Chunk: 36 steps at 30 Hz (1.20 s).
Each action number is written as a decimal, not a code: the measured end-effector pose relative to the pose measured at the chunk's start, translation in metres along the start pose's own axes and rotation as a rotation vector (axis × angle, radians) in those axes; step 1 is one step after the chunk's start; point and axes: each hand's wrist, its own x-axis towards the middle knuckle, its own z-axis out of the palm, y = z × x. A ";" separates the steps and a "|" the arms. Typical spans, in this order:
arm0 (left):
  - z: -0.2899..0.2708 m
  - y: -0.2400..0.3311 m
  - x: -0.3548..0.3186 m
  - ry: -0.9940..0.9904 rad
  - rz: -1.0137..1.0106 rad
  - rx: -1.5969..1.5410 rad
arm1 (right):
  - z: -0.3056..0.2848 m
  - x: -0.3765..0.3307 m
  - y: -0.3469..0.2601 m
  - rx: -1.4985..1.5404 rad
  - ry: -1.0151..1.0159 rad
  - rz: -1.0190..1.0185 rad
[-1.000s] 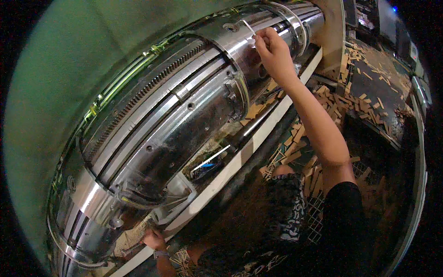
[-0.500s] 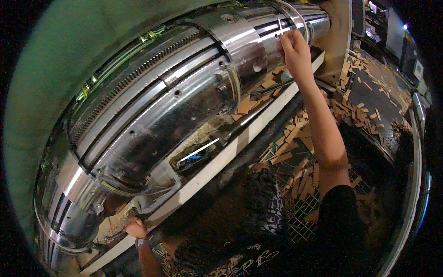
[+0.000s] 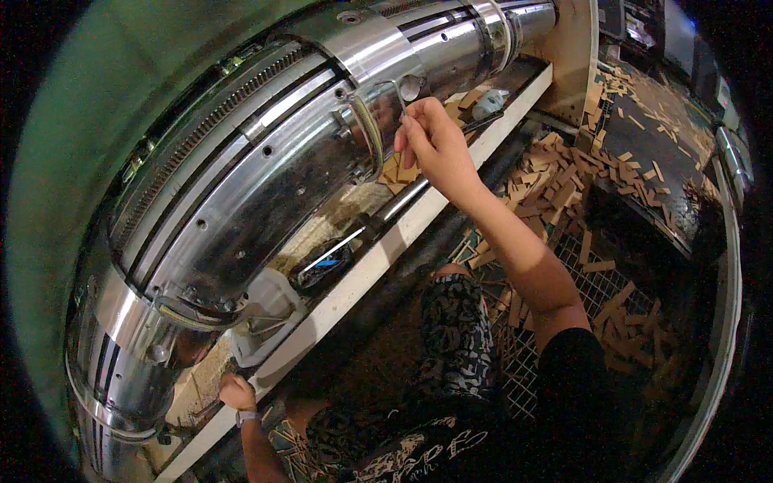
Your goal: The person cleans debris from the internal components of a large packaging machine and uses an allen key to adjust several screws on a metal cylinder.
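A large shiny metal cylinder (image 3: 282,193), with slots, screw holes and a toothed strip, lies along a machine. My right hand (image 3: 435,149) is raised in front of its middle-right part, pinching a thin L-shaped hex key (image 3: 400,97). The key's bent end is near a round hole (image 3: 412,85) in the cylinder; whether it touches the metal I cannot tell. Low at the left, my left hand (image 3: 236,392) is closed beside the pale beam (image 3: 322,334). What its fingers hold, if anything, is hidden.
Behind the beam lie a white plastic container (image 3: 270,302), a black bundle with a blue part (image 3: 324,264) and a clear bottle (image 3: 489,103). Cardboard scraps (image 3: 555,173) cover the floor grating and spread over a dark surface (image 3: 652,149) at the right.
My right hand has moved left and down along the cylinder with the hex key, away from the far end. My left hand stays by the beam. The view has shifted slightly.
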 end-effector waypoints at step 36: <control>-0.013 -0.008 -0.008 -0.213 -0.114 -0.045 | -0.085 0.112 -0.026 -1.127 -0.102 -1.118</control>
